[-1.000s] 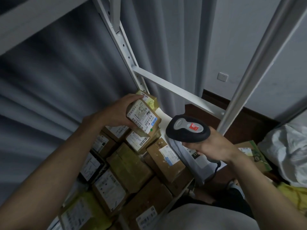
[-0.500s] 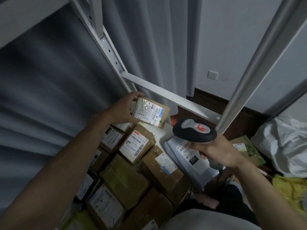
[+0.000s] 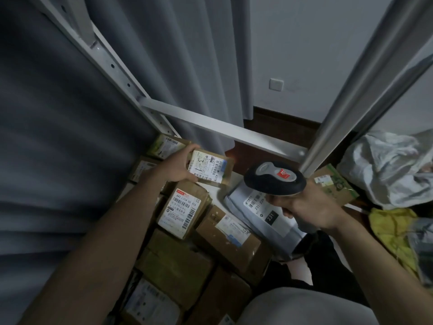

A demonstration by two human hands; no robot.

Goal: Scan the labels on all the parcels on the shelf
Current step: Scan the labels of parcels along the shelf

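My left hand (image 3: 178, 165) grips a small brown parcel (image 3: 212, 168) by its left edge, low at the far end of the shelf, white label facing up. My right hand (image 3: 307, 208) holds a black and grey handheld scanner (image 3: 275, 178), its head to the right of that parcel and above a grey poly mailer (image 3: 260, 216) marked 231. Several more labelled cardboard parcels fill the shelf, among them one with a red-topped label (image 3: 181, 209) and one with a blue-marked label (image 3: 230, 238).
White metal shelf posts (image 3: 365, 85) and a crossbar (image 3: 218, 127) frame the shelf. Grey curtains (image 3: 187, 55) hang behind. To the right lie a white plastic bag (image 3: 389, 170), a yellow item (image 3: 393, 228) and a green-printed box (image 3: 337, 186).
My left hand has carried the small parcel down and toward the far right end of the shelf, laying it flatter. The scanner stayed to its right, shifting slightly.
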